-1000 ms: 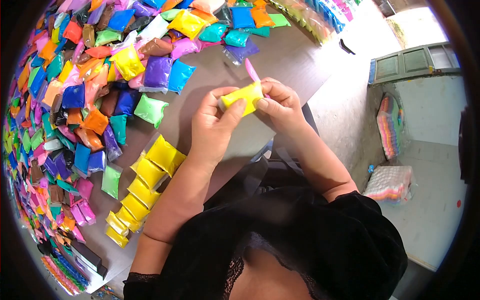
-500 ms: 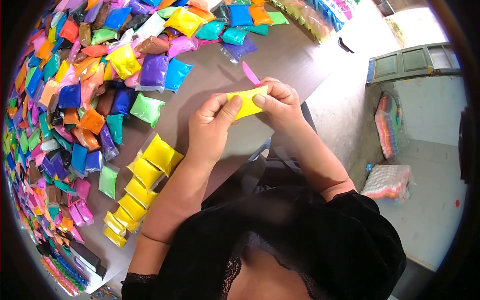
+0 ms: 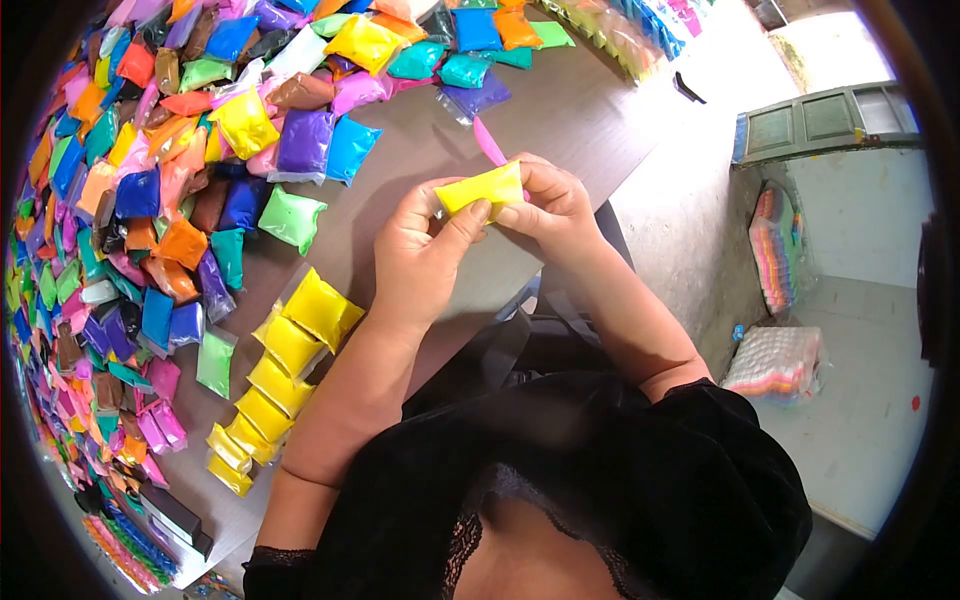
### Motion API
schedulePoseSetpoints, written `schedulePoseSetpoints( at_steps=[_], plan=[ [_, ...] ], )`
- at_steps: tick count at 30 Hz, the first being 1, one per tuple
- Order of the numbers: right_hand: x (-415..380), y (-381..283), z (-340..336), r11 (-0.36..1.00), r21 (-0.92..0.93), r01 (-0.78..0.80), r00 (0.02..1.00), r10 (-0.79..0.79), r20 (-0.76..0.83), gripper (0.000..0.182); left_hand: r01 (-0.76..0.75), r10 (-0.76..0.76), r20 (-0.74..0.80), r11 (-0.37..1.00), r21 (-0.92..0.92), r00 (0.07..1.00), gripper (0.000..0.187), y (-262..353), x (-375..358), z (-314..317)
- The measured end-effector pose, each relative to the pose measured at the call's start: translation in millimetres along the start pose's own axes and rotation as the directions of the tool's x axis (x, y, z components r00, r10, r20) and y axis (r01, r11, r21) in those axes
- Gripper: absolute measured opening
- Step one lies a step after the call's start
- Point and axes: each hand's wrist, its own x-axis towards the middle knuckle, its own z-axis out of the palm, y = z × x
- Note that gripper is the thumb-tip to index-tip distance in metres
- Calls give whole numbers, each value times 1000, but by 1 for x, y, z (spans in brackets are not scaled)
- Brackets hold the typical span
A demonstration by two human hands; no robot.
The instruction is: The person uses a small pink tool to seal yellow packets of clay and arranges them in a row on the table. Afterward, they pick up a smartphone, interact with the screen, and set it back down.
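A small yellow packet (image 3: pixel 480 188) is gripped between both hands over the table's near edge. My left hand (image 3: pixel 425 235) holds its left end, the thumb pressed on the lower edge and the fingers behind. My right hand (image 3: pixel 555 205) pinches the right end, thumb low and fingers curled at the back. A flat pink plastic blade (image 3: pixel 488 142) pokes out beyond the right fingers; its lower part is hidden behind the packet and hand. Beside my left forearm lies a row of yellow packets (image 3: pixel 290 345), overlapping one another in clear wrap.
A big heap of coloured packets (image 3: pixel 180 240) covers the table's left and far side. A light green packet (image 3: pixel 215 362) lies near the yellow row. Bundled pastel goods (image 3: pixel 775 362) are to the right, below the table (image 3: pixel 420 135).
The yellow packet has tilted and shifted slightly left and up, with the thumbs moving to its lower edge. The pink blade has shifted a little left along with the right hand.
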Motion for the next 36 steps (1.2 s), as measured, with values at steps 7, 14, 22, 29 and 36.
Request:
schedulePoseSetpoints(
  at_steps=[7,14,22,29,36],
  plan=[
    [0,4,-8,986,-166,-4,1000,3,-1,19,-61,62,17,998,-34,998,24,-6,0,0],
    [1,4,4,997,54,-51,982,60,-177,24,-117,119,-84,993,21,989,23,-7,1,-2],
    [2,-4,6,996,-78,-45,997,40,-69,26,-553,627,129,548,628,768,33,-4,3,-1],
    [-4,0,3,912,340,-230,938,301,-174,16,-241,243,26,969,-62,970,40,-8,3,-6],
    [0,2,4,989,115,-91,987,105,-121,12,26,-23,52,998,-50,998,31,-7,3,-6]
  ],
)
